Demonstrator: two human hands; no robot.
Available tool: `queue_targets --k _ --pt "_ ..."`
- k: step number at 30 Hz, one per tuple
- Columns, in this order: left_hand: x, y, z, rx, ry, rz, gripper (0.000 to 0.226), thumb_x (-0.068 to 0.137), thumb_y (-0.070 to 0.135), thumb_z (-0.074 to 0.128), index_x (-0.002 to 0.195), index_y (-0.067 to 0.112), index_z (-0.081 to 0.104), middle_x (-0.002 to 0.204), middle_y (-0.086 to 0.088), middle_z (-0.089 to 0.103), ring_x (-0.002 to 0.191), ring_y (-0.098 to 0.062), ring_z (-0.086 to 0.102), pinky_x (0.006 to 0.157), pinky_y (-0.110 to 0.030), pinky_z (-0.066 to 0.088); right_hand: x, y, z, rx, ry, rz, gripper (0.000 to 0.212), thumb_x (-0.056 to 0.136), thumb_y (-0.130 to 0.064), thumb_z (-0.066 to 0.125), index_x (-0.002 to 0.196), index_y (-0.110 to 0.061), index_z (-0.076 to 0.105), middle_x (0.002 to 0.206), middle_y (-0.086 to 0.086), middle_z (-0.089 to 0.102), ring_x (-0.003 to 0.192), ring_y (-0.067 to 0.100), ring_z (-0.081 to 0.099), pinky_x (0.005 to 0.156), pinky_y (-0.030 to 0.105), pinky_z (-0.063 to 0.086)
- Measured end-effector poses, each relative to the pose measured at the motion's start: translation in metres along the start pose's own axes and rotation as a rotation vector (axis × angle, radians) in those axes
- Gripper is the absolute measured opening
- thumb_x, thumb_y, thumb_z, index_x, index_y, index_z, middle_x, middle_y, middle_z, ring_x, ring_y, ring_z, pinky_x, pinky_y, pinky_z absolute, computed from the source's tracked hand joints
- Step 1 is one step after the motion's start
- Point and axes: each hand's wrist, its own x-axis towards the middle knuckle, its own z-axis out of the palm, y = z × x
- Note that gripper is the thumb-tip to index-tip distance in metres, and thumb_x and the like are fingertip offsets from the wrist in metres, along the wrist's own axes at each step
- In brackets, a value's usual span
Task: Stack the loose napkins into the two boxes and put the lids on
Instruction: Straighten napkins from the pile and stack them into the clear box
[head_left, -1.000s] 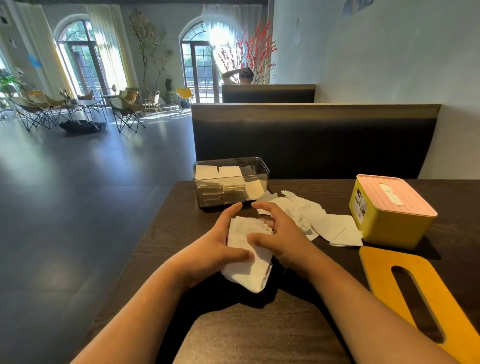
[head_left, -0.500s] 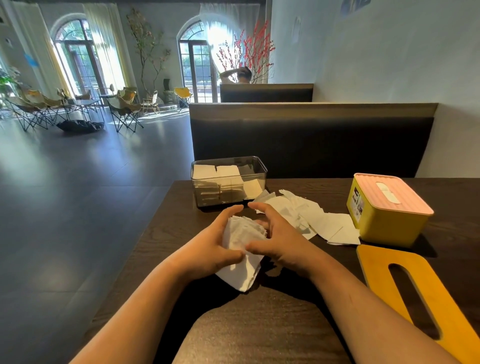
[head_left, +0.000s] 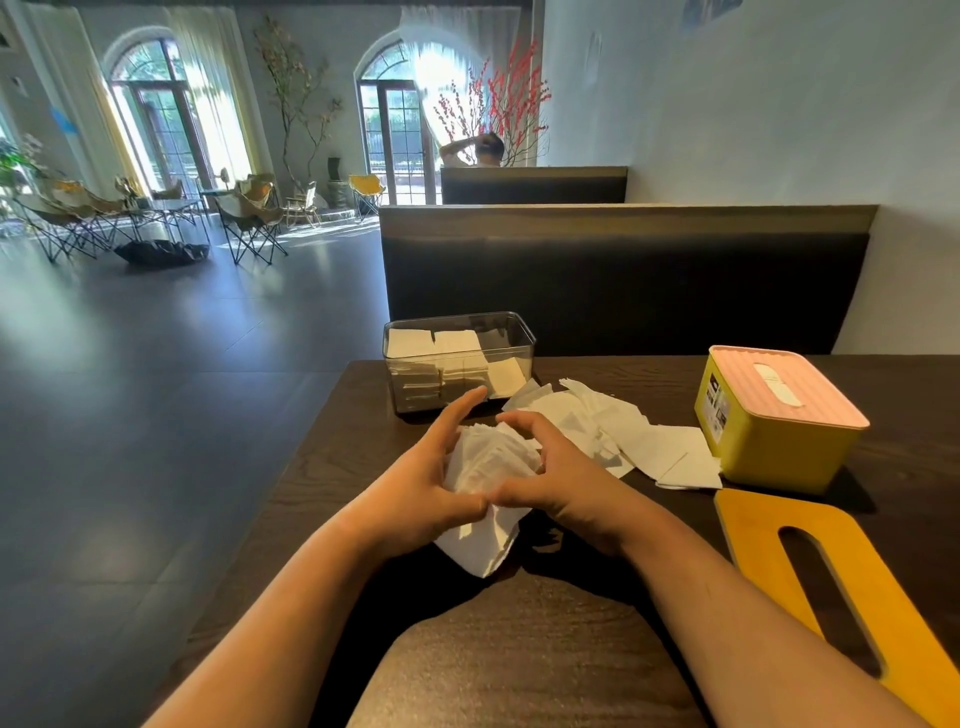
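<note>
A bundle of white napkins (head_left: 485, 486) stands on edge on the dark table, held between both hands. My left hand (head_left: 415, 488) grips its left side and my right hand (head_left: 556, 480) grips its right side, thumbs meeting in front. Behind them a clear box (head_left: 460, 325) holds stacked napkins and has no lid on. Loose napkins (head_left: 623, 434) lie spread to the right. A yellow box (head_left: 769, 441) with a pink slotted lid (head_left: 784, 384) stands at the right. A yellow-orange slotted lid (head_left: 831, 587) lies flat near the front right.
The dark wooden table (head_left: 322, 452) ends at its left edge beside open floor. A dark padded bench back (head_left: 623, 280) runs behind the table. A person sits in the booth beyond. Folding chairs stand far off at the left.
The napkin bundle has been gathered and tipped more upright between my hands. My thumbs have come together in front of it.
</note>
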Motion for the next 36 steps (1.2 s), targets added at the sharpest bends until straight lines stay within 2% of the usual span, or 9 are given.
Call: queue_targets --k 6,11,14,17,21,25,29,32,36 --pt "0.002 -0.003 0.002 0.013 -0.032 0.007 0.117 0.086 0.017 0.084 0.144 0.079 0.004 0.144 0.028 0.042 0.127 -0.011 0.058 0.099 -0.027 0.057 0.004 0.002 -0.007 0.180 0.044 -0.052 0.079 0.082 -0.014 0.085 0.138 -0.056 0.049 0.132 0.000 0.069 0.121 0.022 0.069 0.106 0.045 0.055" --pt "0.005 -0.005 0.000 0.037 0.057 -0.001 0.117 0.084 0.022 0.087 0.151 0.070 0.005 0.150 0.018 0.044 0.132 -0.013 0.054 0.111 -0.039 0.052 0.002 0.000 -0.005 0.081 0.072 -0.140 0.079 0.086 -0.003 0.079 0.135 -0.059 0.052 0.134 -0.001 0.059 0.124 0.021 0.063 0.103 0.042 0.057" --pt "0.007 -0.007 -0.002 0.046 0.202 0.024 0.104 0.083 0.027 0.088 0.155 0.058 0.021 0.142 0.016 0.053 0.129 -0.010 0.057 0.110 -0.038 0.050 0.003 0.000 -0.005 0.106 0.125 -0.158 0.075 0.087 -0.002 0.074 0.133 -0.057 0.055 0.132 0.003 0.061 0.118 0.025 0.065 0.093 0.045 0.063" --pt "0.007 -0.009 -0.003 0.036 0.330 0.081 0.086 0.085 0.022 0.086 0.149 0.051 0.037 0.131 0.018 0.058 0.116 -0.009 0.065 0.097 -0.029 0.060 0.005 0.002 -0.001 -0.004 0.206 -0.210 0.068 0.091 -0.001 0.071 0.131 -0.055 0.056 0.131 -0.010 0.057 0.120 0.023 0.061 0.088 0.041 0.064" --pt "0.006 -0.015 0.005 -0.015 0.313 0.093 0.074 0.090 0.016 0.080 0.145 0.050 0.044 0.129 0.010 0.059 0.106 -0.008 0.071 0.083 -0.024 0.062 0.003 0.007 0.001 -0.122 0.166 -0.219 0.070 0.093 -0.010 0.071 0.137 -0.058 0.046 0.133 -0.019 0.046 0.123 0.016 0.057 0.090 0.033 0.063" --pt "0.009 -0.019 0.014 -0.073 0.243 0.047 0.075 0.089 0.014 0.081 0.146 0.047 0.044 0.130 0.009 0.062 0.110 -0.004 0.071 0.091 -0.025 0.061 0.004 0.012 0.008 -0.314 0.148 -0.177 0.077 0.091 -0.024 0.077 0.148 -0.052 0.035 0.140 -0.013 0.040 0.123 0.009 0.053 0.084 0.018 0.056" --pt "0.010 -0.020 0.014 -0.066 0.243 0.050 0.068 0.089 0.006 0.076 0.137 0.046 0.052 0.127 0.007 0.067 0.108 -0.007 0.071 0.090 -0.024 0.060 0.008 0.015 0.009 -0.388 0.210 -0.200 0.056 0.096 -0.023 0.072 0.140 -0.049 0.048 0.133 -0.013 0.046 0.120 0.004 0.052 0.092 0.015 0.049" --pt "0.007 -0.017 0.016 0.026 0.239 0.057 0.063 0.091 0.005 0.072 0.135 0.046 0.052 0.128 0.013 0.063 0.106 0.001 0.068 0.082 -0.014 0.056 0.009 0.015 0.010 -0.490 0.231 -0.225 0.039 0.100 -0.019 0.066 0.129 -0.043 0.057 0.125 -0.011 0.052 0.113 0.003 0.053 0.085 0.009 0.042" --pt "0.005 -0.014 0.015 0.033 0.338 0.132 0.060 0.094 0.005 0.070 0.136 0.044 0.053 0.129 0.014 0.062 0.108 0.000 0.067 0.084 -0.015 0.056 0.008 0.011 0.010 -0.407 0.305 -0.320 0.044 0.096 -0.013 0.068 0.126 -0.043 0.055 0.129 -0.012 0.052 0.121 0.002 0.051 0.088 0.010 0.044"
